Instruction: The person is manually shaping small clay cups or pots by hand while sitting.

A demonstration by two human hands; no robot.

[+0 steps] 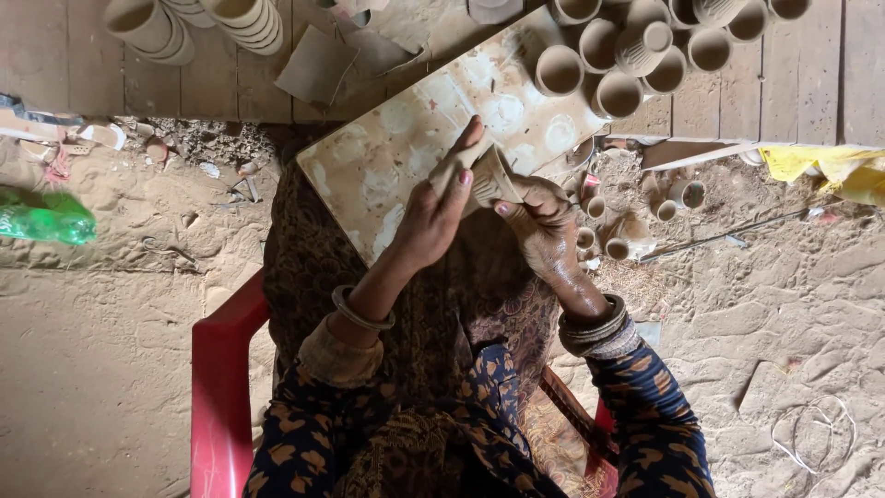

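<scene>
Seen from above, a person seated in a red plastic chair [219, 387] works a small unfired clay cup [491, 178] with both hands over a pale, clay-smeared board [406, 157] that slopes across the lap. The left hand [441, 207] lies over the cup's near side, its grip closed loosely on the clay, thumb stretched up past the rim and a pink-painted nail showing. The right hand [546, 226] — coated in drying clay — cups the piece from below and beside, its grip wrapped around the cup's lower part; how tightly the fingers press cannot be told. The cup is held tilted just above the board's near edge, between the two hands. At the board's far end stands a cluster of finished clay cups [616, 55], mouths up, touching one another, one fluted piece lying across them. More stacked cups [147, 26] sit on the wooden planks [92, 74] at upper left, beside torn scraps of cardboard [318, 65]. A few small cups [687, 194] lie scattered on the sandy ground [784, 295] to the right — near a yellow cloth [830, 166]. A green plastic bottle [44, 217] lies on the sand at far left. Metal bangles [595, 327] ring both wrists.
</scene>
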